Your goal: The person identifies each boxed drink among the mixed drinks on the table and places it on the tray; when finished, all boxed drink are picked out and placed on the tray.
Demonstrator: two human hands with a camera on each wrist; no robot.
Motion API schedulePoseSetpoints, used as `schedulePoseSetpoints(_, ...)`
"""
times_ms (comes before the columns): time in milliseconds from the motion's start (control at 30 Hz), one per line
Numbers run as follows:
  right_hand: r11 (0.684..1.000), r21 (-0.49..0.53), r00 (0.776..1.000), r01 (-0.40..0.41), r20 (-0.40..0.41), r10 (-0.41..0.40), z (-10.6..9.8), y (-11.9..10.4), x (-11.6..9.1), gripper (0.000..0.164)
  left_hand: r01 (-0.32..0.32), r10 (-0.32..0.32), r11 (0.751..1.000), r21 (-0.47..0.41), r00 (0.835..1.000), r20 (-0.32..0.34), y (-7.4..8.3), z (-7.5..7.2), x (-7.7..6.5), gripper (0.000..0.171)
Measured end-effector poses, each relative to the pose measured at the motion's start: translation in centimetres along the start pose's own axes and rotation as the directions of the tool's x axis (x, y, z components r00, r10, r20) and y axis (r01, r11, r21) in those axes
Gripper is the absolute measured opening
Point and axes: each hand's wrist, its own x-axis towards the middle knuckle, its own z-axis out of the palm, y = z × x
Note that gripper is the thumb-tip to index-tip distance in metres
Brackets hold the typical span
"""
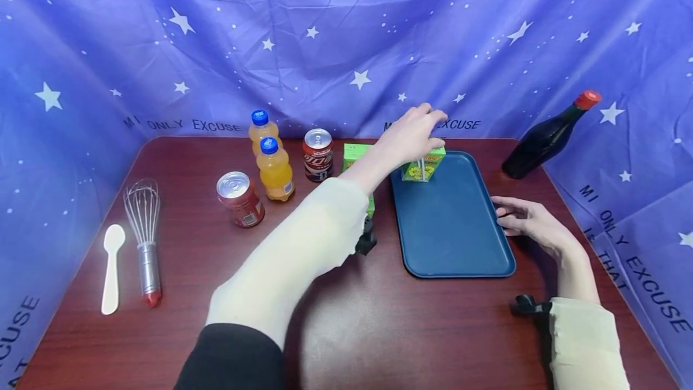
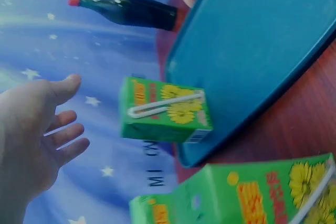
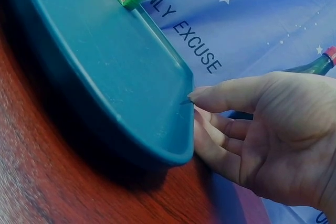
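A green drink carton (image 1: 421, 171) with yellow flowers and a white straw stands at the far left corner of the blue tray (image 1: 452, 221). Just above and behind it is my left hand (image 1: 410, 134); in the left wrist view that hand (image 2: 39, 135) has its fingers spread, apart from the carton (image 2: 165, 109). My right hand (image 1: 536, 222) holds the tray's right rim, and the right wrist view puts its thumb (image 3: 220, 95) on the rim with the fingers against the outer side. More green cartons (image 1: 355, 150) stand left of the tray, partly hidden by my left arm.
A dark bottle (image 1: 544, 140) with a red cap leans at the back right. Left of the cartons stand two cans (image 1: 318, 158) and two orange drink bottles (image 1: 276, 173). A whisk (image 1: 147, 245) and a white spoon (image 1: 111, 269) lie at the left. Starry curtains (image 1: 303, 47) hang behind.
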Motion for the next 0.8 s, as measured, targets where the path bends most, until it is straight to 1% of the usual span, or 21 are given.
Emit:
schedulePoseSetpoints(100,1.000,-0.014,1.000,-0.002,-0.004,0.002,-0.2,0.0,-0.1,0.058,-0.053,0.052,0.999,-0.013,0.998,-0.043,0.0,-1.4,-1.4,0.055)
schedulePoseSetpoints(233,1.000,-0.023,1.000,0.002,-0.009,-0.002,-0.1,0.1,-0.2,0.057,-0.104,0.100,0.994,-0.030,0.990,-0.099,0.0,-3.0,-3.5,0.052)
schedulePoseSetpoints(333,1.000,-0.009,1.000,0.009,-0.002,-0.009,0.1,0.2,0.0,0.057,-0.131,0.123,0.990,-0.044,0.981,-0.149,-0.3,-4.0,-5.4,0.045)
schedulePoseSetpoints(400,1.000,-0.001,1.000,0.012,0.002,-0.012,0.3,0.2,0.1,0.057,-0.147,0.135,0.988,-0.047,0.972,-0.193,-0.6,-4.5,-6.9,0.040)
schedulePoseSetpoints(467,1.000,0.005,1.000,0.013,0.005,-0.013,0.5,0.2,0.2,0.057,-0.157,0.137,0.985,-0.070,0.963,-0.231,-1.0,-4.8,-8.3,0.038)
schedulePoseSetpoints(567,1.000,0.009,1.000,0.012,0.008,-0.012,0.6,0.2,0.3,0.057,-0.188,0.143,0.974,-0.123,0.941,-0.307,-1.8,-4.8,-10.5,0.035)
schedulePoseSetpoints(633,1.000,0.003,1.000,0.012,0.008,-0.012,0.6,0.1,0.3,0.057,-0.212,0.140,0.962,-0.170,0.923,-0.358,-2.3,-4.6,-11.7,0.033)
schedulePoseSetpoints(667,1.000,-0.001,1.000,0.011,0.007,-0.011,0.5,0.0,0.2,0.057,-0.225,0.138,0.955,-0.191,0.913,-0.385,-2.6,-4.4,-12.2,0.032)
schedulePoseSetpoints(700,1.000,-0.005,1.000,0.010,0.006,-0.010,0.4,0.0,0.2,0.057,-0.242,0.139,0.949,-0.204,0.898,-0.417,-2.8,-4.3,-12.6,0.032)
schedulePoseSetpoints(800,1.000,-0.024,1.000,0.006,0.000,-0.006,0.2,0.0,0.0,0.057,-0.267,0.119,0.930,-0.252,0.869,-0.481,-3.2,-3.7,-13.7,0.030)
